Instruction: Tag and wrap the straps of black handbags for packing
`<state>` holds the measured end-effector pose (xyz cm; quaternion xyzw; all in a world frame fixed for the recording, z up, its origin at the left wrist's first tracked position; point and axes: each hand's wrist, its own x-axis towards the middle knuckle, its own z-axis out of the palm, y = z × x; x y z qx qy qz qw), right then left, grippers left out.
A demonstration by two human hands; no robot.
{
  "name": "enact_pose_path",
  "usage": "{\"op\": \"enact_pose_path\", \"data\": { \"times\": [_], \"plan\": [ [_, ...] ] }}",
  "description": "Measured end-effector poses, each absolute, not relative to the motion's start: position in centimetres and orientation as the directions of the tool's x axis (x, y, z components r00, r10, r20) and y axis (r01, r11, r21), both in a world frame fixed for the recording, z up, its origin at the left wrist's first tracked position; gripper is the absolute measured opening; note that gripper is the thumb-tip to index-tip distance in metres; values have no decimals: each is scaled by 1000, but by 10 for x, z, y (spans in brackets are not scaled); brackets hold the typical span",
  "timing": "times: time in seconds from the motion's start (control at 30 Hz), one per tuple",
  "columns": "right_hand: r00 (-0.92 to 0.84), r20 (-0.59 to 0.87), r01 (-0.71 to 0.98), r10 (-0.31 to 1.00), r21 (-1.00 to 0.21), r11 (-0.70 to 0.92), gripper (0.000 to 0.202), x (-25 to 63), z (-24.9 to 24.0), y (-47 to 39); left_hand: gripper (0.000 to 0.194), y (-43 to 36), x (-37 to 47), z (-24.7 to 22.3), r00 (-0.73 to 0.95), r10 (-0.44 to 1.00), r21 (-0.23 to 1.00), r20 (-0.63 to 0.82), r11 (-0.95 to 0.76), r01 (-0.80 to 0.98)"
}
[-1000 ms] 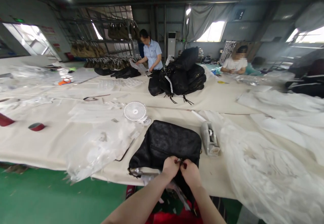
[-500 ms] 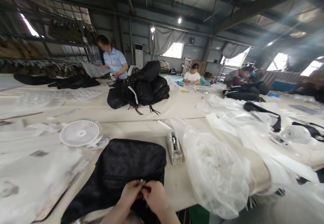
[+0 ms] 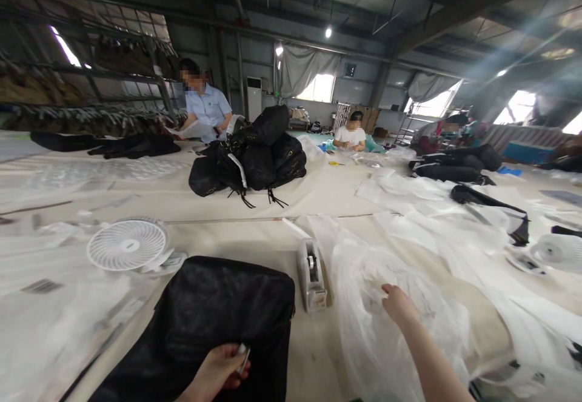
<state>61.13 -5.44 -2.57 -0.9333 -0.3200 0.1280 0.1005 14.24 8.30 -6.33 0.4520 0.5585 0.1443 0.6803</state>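
Observation:
A black bag (image 3: 227, 299) lies flat on the cream table in front of me. Over its lower part, my left hand (image 3: 225, 365) is closed on a small white piece (image 3: 243, 356) that I cannot identify. My right hand (image 3: 400, 305) reaches over the clear plastic bag (image 3: 364, 353) to the right, its fingers bent together at the wrinkled white contents; what they hold, if anything, is too small to tell. Between the two bags stands a tape dispenser (image 3: 313, 278).
A white fan (image 3: 130, 244) lies at the left beside plastic sheets (image 3: 54, 323). Black bags (image 3: 259, 159) are piled farther back. Another fan (image 3: 557, 253) is at the right. A person in a blue shirt (image 3: 207, 108) and others work across the table.
My hands were together over the black bag. The right has moved right to the plastic bag; the left stays over the black bag, slightly lower and to the left. The view has shifted slightly.

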Motion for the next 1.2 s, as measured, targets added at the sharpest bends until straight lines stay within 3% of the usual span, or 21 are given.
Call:
{"op": "enact_pose_path", "data": {
  "times": [0.1,0.27,0.57,0.73,0.83,0.97,1.03,1.13,1.2],
  "plan": [
    [743,-225,570,630,-281,-772,45,618,-44,-58,52,84,140,-63,341,688,766,-640,538,352],
    [737,-272,499,618,-398,-770,19,633,-56,-58,52,85,137,-62,361,687,772,-631,511,377],
    [781,-333,141,528,-730,-669,30,651,-41,-68,55,82,138,-54,342,693,768,-635,514,384],
    [740,-344,-21,578,-870,-492,30,652,-27,-77,55,83,139,-54,342,689,765,-639,523,376],
    [733,-343,49,588,-835,-549,26,654,-23,-80,55,83,141,-51,327,692,761,-643,527,380],
    [748,-306,406,589,-491,-771,27,664,-22,-79,56,82,143,-46,316,697,759,-643,525,386],
    [777,-245,475,580,-378,-795,25,670,-23,-77,55,81,143,-45,321,700,763,-638,518,387],
    [813,-184,425,553,-462,-778,17,677,-28,-70,53,82,143,-47,318,699,759,-640,513,400],
    [820,-188,383,541,-522,-762,25,681,-32,-66,53,82,142,-49,312,701,756,-642,509,412]
  ]
}}
